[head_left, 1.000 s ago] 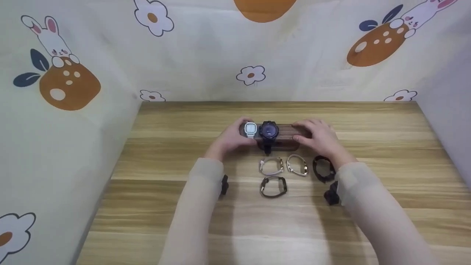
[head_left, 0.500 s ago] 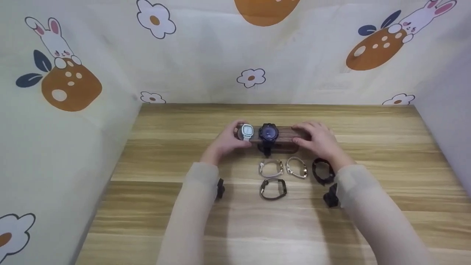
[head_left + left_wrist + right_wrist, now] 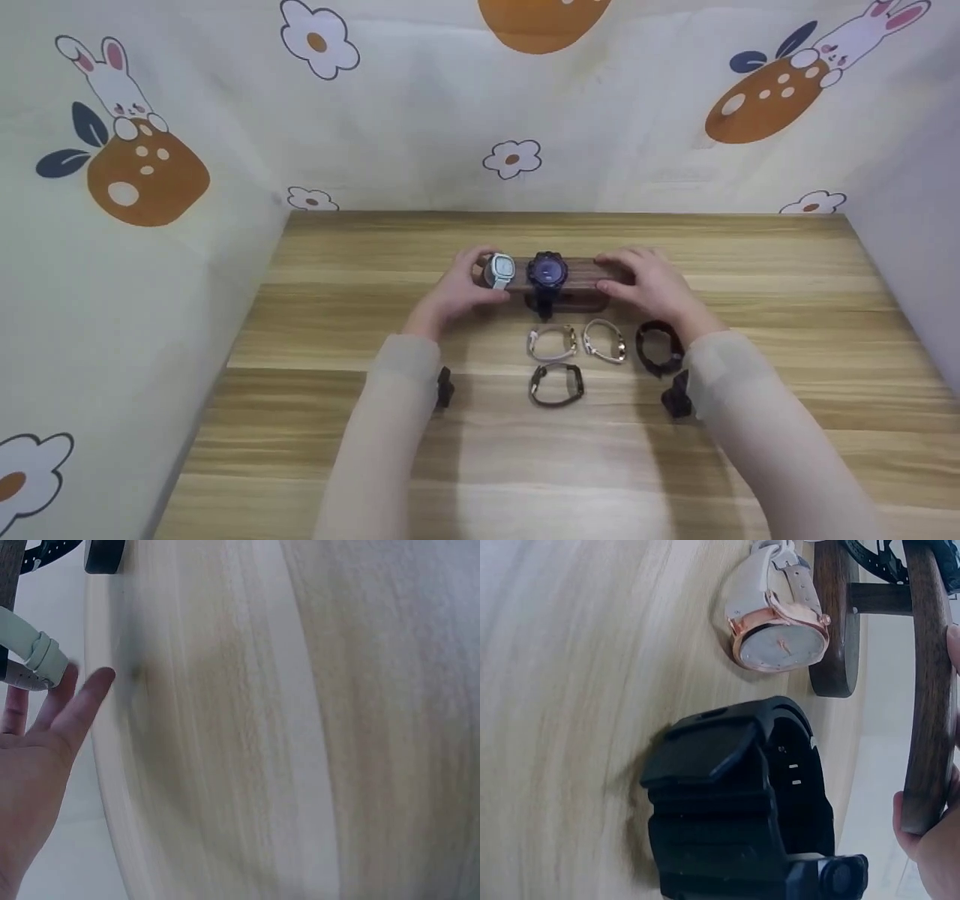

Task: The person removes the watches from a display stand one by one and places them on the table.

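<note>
My left hand point(image 3: 454, 292) is at the left end of a dark wooden watch stand point(image 3: 581, 274), its thumb and fingers either side of a pale watch point(image 3: 500, 268). That watch is tilted slightly on the bar end; in the left wrist view a fingertip meets its white strap point(image 3: 30, 645). My right hand point(image 3: 651, 285) grips the bar's other end, thumb in front and fingers behind, as the right wrist view also shows the bar point(image 3: 928, 712). Between the hands a chunky black watch point(image 3: 547, 270) is looped round the bar, its strap hanging down.
In front of the stand lie two light-strapped watches point(image 3: 553, 343), one with a rose-gold case point(image 3: 780, 645), a dark-strapped watch point(image 3: 556, 385) and a black watch point(image 3: 660, 349) close to my right wrist. Patterned cloth walls point(image 3: 420, 112) stand behind and at the left.
My left hand and the pale watch have moved a little left, away from the black watch, and the pale watch has tilted. My right hand stays on the stand.
</note>
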The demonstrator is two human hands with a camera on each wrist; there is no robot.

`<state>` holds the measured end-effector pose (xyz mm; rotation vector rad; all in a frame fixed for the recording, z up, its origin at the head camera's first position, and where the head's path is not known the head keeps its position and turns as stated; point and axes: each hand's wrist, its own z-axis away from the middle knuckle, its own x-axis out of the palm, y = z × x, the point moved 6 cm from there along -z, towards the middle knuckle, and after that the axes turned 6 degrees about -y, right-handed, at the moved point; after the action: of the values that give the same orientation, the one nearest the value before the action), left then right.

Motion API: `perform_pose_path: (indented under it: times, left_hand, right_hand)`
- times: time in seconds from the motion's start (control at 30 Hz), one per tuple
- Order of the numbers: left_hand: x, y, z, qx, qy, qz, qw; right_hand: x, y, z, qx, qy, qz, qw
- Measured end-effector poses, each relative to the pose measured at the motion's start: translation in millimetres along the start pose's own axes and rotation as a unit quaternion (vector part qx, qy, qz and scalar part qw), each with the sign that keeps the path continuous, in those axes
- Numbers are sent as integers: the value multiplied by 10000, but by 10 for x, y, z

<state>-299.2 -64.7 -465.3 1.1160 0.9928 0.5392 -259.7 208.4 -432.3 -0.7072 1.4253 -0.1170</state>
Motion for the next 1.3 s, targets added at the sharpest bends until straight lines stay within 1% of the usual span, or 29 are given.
perform_pose_path:
  times: [0.07, 0.23, 0.43, 0.53, 0.63, 0.73, 0.9, 0.97, 1.1, 1.2, 1.3]
  left_hand:
    - [-2, -9, 16, -16, -24, -51, 10000]
    - [15, -27, 35, 7, -92, 18, 10000]
    - [23, -5, 43, 39, -99, 37, 9999]
    - [-2, 1, 71, -60, -116, 30, 9999]
    - [-57, -4, 112, -147, -57, 22, 9999]
    - [-100, -14, 143, -148, -34, 1, 9999]
    - [-120, -25, 172, -176, -99, 32, 9998]
    - [-137, -19, 182, -155, -62, 51, 9998]
    - [-195, 2, 200, -62, 124, 84, 9999]
    - [-223, 13, 214, -48, 208, 259, 9994]
    - [-236, 19, 231, -71, 277, 558, 9980]
  right_hand:
    - [5, -2, -8, -14, -35, -21, 10000]
    - [8, 15, -3, -9, -129, -93, 9999]
    - [1, 42, 11, 28, -169, -163, 9997]
    - [6, 38, 7, 14, -162, -162, 9997]
    - [13, 7, -14, -93, -144, -179, 9997]
    - [18, -11, -31, -151, -112, -188, 9996]
    - [16, -10, -32, -89, -135, -209, 9997]
    - [11, -13, -32, -82, -166, -232, 9996]
    - [0, -7, -28, -40, -231, -308, 9993]
    - [-10, 1, -22, 11, -267, -377, 9989]
    - [-18, 5, -20, 16, -277, -397, 9988]
